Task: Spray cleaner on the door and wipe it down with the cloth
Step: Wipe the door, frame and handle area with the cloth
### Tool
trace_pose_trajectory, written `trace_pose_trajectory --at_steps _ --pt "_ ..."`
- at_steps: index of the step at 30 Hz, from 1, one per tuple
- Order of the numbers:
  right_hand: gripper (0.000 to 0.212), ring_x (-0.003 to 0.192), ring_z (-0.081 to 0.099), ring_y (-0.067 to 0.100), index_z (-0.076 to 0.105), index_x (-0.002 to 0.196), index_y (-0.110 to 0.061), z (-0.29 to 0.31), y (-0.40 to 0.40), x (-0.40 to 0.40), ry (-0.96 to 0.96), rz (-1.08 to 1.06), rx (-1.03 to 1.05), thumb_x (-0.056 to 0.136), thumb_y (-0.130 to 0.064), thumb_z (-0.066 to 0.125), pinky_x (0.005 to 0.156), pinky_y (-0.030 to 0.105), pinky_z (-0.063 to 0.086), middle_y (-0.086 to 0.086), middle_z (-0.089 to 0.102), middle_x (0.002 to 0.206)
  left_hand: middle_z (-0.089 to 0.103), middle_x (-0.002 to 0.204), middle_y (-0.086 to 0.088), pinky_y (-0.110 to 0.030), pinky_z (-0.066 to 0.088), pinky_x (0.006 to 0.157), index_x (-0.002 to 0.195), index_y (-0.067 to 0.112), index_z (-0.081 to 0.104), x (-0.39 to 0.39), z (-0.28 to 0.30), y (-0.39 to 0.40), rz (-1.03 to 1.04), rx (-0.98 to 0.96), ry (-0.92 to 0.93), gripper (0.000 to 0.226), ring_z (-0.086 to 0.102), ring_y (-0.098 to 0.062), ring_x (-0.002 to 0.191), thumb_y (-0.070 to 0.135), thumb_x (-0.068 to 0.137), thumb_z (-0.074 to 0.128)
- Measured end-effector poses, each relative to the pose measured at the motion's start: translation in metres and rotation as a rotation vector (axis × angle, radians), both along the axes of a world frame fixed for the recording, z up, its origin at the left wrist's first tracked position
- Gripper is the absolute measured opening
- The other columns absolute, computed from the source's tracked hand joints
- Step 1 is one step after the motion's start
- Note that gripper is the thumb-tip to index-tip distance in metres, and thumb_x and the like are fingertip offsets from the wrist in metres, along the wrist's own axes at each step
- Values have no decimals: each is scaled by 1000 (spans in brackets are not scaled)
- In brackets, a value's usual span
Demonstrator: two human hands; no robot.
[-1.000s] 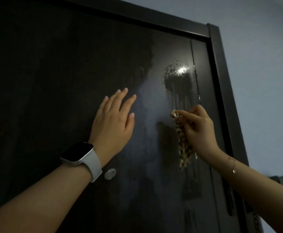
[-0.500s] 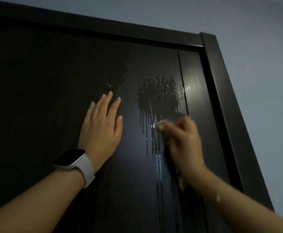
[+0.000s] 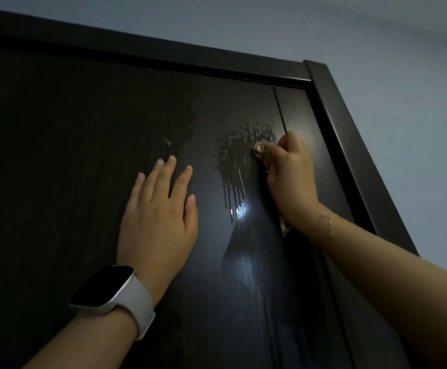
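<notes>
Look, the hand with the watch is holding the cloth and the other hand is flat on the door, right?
Swapped. In the head view the left hand, with the watch, lies flat on the door; the right hand grips the cloth.

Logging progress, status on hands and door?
Left hand flat on dark wooden door. Right hand grips pale cloth at wet spray patch. Nothing blocking.

No readable text, label or number shows, though the dim view may hide small print.
</notes>
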State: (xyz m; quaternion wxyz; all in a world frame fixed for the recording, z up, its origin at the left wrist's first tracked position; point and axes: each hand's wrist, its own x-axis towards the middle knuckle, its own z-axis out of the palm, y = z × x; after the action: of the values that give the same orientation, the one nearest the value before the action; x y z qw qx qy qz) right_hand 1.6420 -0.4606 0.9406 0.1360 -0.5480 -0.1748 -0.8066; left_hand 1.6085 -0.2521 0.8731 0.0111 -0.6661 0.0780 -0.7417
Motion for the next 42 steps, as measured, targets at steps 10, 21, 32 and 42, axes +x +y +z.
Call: trace_pose_trajectory --at_steps 10,21,32,42 --pt "14 81 47 24 72 99 -10 -21 23 -15 -33 -64 -327 90 -9 61 60 31 37 6 49 88 36 153 -10 -40 17 117 144 18 39 2 1 0 31 -8 -2 52 29 -24 143 35 97 27" --pt "36 79 46 25 71 101 -4 -59 12 -15 5 -53 -404 91 -16 39 59 32 40 10 53 86 35 153 -12 -42 19 118 145 15 39 4 1 1 28 18 -3 54 29 -25 143 35 96 27" --pt "33 78 43 22 69 108 -3 -87 4 -13 22 -23 -446 88 -8 43 61 29 37 10 51 87 36 153 -14 -46 22 118 145 13 40 2 0 -1 19 23 -1 55 30 -27 143 33 96 26" --pt "23 86 50 30 69 106 -6 -1 38 -6 -5 -8 -89 85 -2 60 67 36 48 13 54 97 43 148 -16 -47 33 112 141 9 47 -3 3 -2 57 51 24 55 40 -28 138 33 94 29"
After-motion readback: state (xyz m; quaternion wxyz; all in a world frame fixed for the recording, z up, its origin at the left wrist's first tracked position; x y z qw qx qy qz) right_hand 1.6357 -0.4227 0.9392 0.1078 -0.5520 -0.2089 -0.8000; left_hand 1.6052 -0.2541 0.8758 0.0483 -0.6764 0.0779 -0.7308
